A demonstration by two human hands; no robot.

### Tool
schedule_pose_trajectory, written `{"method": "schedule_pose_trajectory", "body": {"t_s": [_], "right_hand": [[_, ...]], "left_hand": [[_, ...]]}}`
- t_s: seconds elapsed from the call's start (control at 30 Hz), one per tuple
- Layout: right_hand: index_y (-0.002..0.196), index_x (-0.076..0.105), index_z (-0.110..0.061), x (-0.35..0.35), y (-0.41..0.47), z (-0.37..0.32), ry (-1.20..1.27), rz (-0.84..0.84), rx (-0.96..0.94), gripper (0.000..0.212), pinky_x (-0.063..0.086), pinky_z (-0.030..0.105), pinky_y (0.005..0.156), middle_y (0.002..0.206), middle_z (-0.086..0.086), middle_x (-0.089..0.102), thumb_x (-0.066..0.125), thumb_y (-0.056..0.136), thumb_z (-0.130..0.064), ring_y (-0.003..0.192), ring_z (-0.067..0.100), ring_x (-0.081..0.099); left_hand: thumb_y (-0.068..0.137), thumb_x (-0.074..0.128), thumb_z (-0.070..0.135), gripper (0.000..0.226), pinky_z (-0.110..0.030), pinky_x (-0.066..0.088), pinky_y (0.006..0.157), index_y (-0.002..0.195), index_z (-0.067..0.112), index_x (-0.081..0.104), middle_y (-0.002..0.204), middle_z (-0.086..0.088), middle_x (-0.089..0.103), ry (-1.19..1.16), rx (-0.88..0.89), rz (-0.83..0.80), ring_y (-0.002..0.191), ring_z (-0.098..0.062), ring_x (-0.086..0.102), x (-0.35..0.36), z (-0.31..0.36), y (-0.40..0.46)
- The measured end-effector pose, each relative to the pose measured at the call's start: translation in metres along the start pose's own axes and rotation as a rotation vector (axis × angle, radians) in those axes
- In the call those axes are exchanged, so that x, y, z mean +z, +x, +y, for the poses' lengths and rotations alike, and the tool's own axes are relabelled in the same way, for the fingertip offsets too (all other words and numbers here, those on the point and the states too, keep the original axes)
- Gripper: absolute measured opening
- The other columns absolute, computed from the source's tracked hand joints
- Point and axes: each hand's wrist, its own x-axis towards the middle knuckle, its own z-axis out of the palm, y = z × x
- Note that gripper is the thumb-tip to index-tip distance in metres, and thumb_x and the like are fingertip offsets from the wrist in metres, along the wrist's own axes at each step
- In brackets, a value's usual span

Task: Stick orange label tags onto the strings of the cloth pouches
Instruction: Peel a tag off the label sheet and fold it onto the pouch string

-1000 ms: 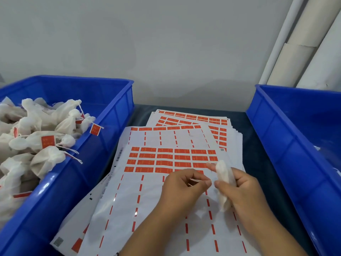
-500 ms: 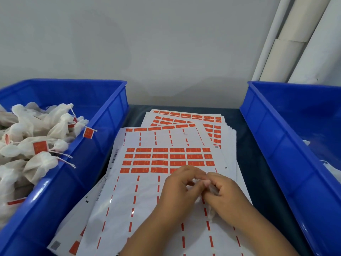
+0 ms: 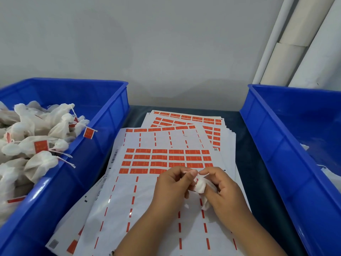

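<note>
Over the label sheet [image 3: 147, 200], both hands' fingers [image 3: 191, 172] pinch the sideways-running pouch string [image 3: 186, 172].

Blue bins [image 3: 103, 115], white cloth pouches [image 3: 39, 164], orange labels [image 3: 159, 157] gridded on white sheets [image 3: 114, 209].

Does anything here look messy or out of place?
Only slightly: the label sheets are stacked crooked, fanned at different angles, and one tagged pouch's orange label sticks out over the left bin's rim. Nothing looks spilled or damaged.
</note>
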Motion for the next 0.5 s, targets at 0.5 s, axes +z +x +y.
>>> {"method": "schedule_pose_trajectory", "body": {"t_s": [0.5], "right_hand": [[0.087,0.066,-0.028,0.0019,0.0028,0.0039,0.202,0.115,0.042,0.021,0.048,0.005,0.065,0.087,-0.021,0.069,0.061,0.073,-0.043,0.088,-0.004,0.063]], "left_hand": [[0.088,0.057,0.034,0.014,-0.009,0.043,0.057,0.081,0.024,0.063,0.069,0.013,0.065,0.021,-0.060,-0.048,0.063,-0.001,0.060,0.0037,0.0013,-0.0017]]}}
